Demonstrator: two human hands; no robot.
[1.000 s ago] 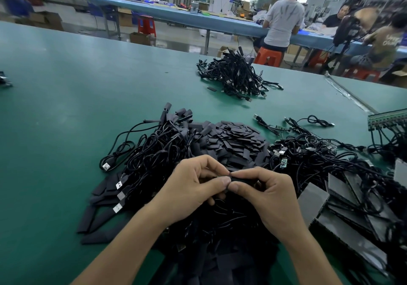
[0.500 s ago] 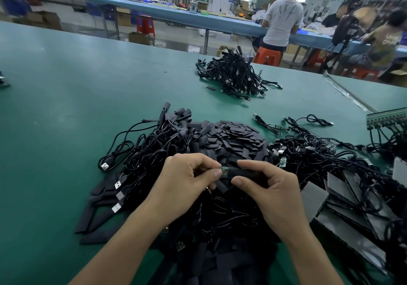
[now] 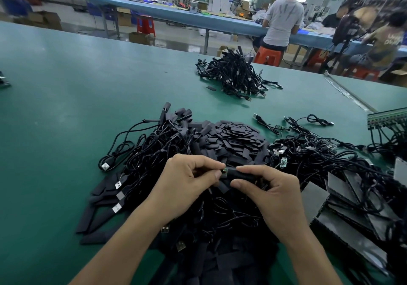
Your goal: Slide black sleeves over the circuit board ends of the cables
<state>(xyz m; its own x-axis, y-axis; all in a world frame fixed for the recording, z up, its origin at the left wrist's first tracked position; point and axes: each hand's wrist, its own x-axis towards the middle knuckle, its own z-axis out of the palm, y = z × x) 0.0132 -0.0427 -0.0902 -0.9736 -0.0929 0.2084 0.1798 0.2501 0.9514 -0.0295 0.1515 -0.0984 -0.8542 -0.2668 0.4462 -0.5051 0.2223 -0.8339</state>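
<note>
My right hand pinches a black sleeve between thumb and forefinger, held level above the heap. My left hand pinches the cable's small green circuit board at the sleeve's left mouth; only the board's tip shows. Below both hands lies a big tangle of black USB cables. A mound of loose flat black sleeves sits just beyond my fingers. Another bare green board lies in the tangle to the right.
A second pile of black cables lies farther back on the green table. Grey flat panels wired with cables crowd the right side. Long black strips fan out at the lower left. People sit at a blue bench behind.
My hands rose slightly and drew apart; the sleeve, earlier hidden between my fingertips, now shows along its length with the green board's tip at its left end.
</note>
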